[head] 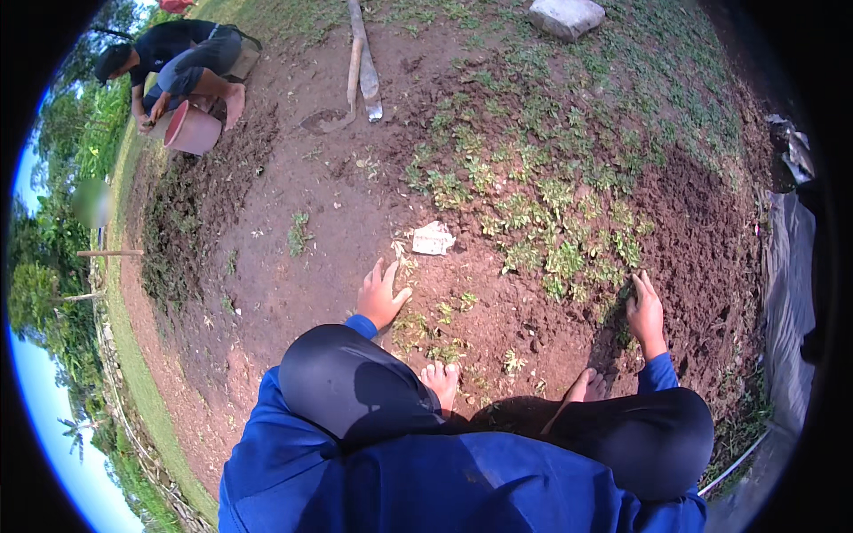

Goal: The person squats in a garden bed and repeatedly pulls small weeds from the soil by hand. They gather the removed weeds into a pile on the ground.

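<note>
My left hand (382, 296) hovers over or rests on the bare soil, fingers spread and holding nothing. Just beyond its fingertips are dry leaf scraps (402, 252) and a whitish flat chunk (433, 238), perhaps stone. On the other side, my right hand (645, 312) reaches to the edge of a patch of low green weeds (566, 256). Its fingers are extended and nothing shows in its grasp; whether the fingertips touch leaves is unclear. Small weed tufts (445, 350) grow between the hands, in front of my bare feet (441, 383).
A hoe (353, 83) lies ahead beside a long pole (368, 70). At the far left another person (186, 63) sits low, hands at a pink bucket (193, 128). A large pale rock (566, 16) lies ahead. Grey sheeting (790, 300) borders the loose soil (703, 246) on the right.
</note>
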The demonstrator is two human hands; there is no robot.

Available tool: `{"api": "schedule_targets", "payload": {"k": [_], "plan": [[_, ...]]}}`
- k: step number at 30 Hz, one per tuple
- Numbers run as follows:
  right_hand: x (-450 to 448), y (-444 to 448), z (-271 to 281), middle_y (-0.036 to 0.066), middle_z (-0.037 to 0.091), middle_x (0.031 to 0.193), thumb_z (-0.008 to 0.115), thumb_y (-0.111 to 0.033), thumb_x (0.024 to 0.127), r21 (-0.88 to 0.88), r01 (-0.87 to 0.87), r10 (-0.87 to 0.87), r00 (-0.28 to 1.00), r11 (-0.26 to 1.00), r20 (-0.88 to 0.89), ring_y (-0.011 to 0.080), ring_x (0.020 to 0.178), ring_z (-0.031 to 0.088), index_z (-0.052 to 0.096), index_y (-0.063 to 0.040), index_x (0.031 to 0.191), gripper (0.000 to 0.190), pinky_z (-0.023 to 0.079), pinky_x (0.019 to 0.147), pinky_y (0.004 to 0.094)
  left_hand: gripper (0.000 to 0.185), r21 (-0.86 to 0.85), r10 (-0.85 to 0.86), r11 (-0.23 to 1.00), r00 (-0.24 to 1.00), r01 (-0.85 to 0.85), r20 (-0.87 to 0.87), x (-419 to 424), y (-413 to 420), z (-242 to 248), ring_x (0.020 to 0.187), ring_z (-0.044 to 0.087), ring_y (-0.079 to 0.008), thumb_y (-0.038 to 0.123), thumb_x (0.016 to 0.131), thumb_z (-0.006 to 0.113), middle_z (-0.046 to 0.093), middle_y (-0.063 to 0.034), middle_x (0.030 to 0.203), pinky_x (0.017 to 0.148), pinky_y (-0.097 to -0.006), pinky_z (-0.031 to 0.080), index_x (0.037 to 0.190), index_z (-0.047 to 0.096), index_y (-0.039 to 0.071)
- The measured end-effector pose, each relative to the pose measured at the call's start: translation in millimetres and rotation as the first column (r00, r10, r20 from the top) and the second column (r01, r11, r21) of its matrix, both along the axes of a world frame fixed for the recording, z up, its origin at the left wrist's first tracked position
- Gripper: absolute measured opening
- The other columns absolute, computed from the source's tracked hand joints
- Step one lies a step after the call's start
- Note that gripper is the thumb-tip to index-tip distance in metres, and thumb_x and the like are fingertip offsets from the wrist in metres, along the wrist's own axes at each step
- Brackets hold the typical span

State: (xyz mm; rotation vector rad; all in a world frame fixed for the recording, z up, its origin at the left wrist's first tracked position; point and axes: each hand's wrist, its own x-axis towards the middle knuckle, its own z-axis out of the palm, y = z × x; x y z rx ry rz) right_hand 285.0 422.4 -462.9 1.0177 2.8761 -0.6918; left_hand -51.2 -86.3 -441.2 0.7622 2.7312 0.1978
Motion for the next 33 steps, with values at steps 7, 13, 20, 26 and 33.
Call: {"api": "schedule_targets", "payload": {"k": [7,13,20,26,33], "plan": [[7.2,-11.3,19.4,0.018,0.041,0.163,0.069,0.004,0.086,-0.098,-0.022,0.017,0.998,0.995,-0.059,0.0376,0.148,0.043,0.060,-0.008,0.139,0.055,0.040,0.121,0.0434,0.077,0.096,0.062,0.988,0.882,-0.121,0.467,-8.8,-33.5,4.6,0.129,0.057,-0.0405,0.037,0.076,0.089,0.055,-0.0264,0.143,0.106,-0.0440,0.047,0.136,0.056,0.003],[-42.1,-36.3,69.6,0.015,0.060,0.139,0.068,-0.001,0.088,-0.104,-0.042,0.022,0.982,0.994,-0.189,0.0328,0.134,0.056,0.069,-0.004,0.119,0.032,0.044,0.113,0.0420,0.080,0.159,-0.128,0.987,0.702,0.021,0.700,-39.3,-23.1,26.4,0.133,0.055,-0.0277,0.031,0.076,0.091,0.061,-0.0171,0.138,0.114,-0.0384,0.039,0.140,0.054,0.002],[-128.1,-111.3,86.4,0.013,0.067,0.130,0.069,-0.035,0.102,-0.933,-0.261,0.228,0.952,0.246,-0.206,0.0211,0.104,0.070,0.048,-0.008,0.151,0.060,0.058,0.088,0.0368,0.094,0.410,-0.372,0.909,0.305,-0.071,0.877,-2.7,108.1,57.1,0.140,0.047,-0.0211,0.029,0.072,0.094,0.053,-0.0106,0.148,0.119,-0.0361,0.034,0.150,0.047,0.004],[-123.3,-157.4,64.7,0.014,0.050,0.150,0.069,-0.033,0.101,-0.887,0.133,0.017,0.990,-0.442,0.140,0.0323,0.107,0.070,0.041,-0.006,0.154,0.066,0.061,0.093,0.0440,0.104,0.566,-0.547,0.796,0.144,-0.217,0.825,39.5,152.7,61.1,0.137,0.048,-0.0219,0.037,0.079,0.091,0.038,-0.0084,0.160,0.114,-0.0394,0.042,0.160,0.031,0.011],[-108.8,-149.1,81.9,0.012,0.048,0.156,0.074,0.003,0.079,-0.863,-0.502,0.247,0.830,-0.060,-0.500,0.0211,0.142,0.048,0.052,-0.005,0.148,0.073,0.040,0.119,0.0420,0.060,-0.119,-0.178,0.816,-0.441,-0.566,0.880,67.1,128.5,28.5,0.131,0.055,-0.0251,0.041,0.109,0.052,0.050,-0.0061,0.151,0.110,-0.0496,0.049,0.161,0.034,0.019]]}}
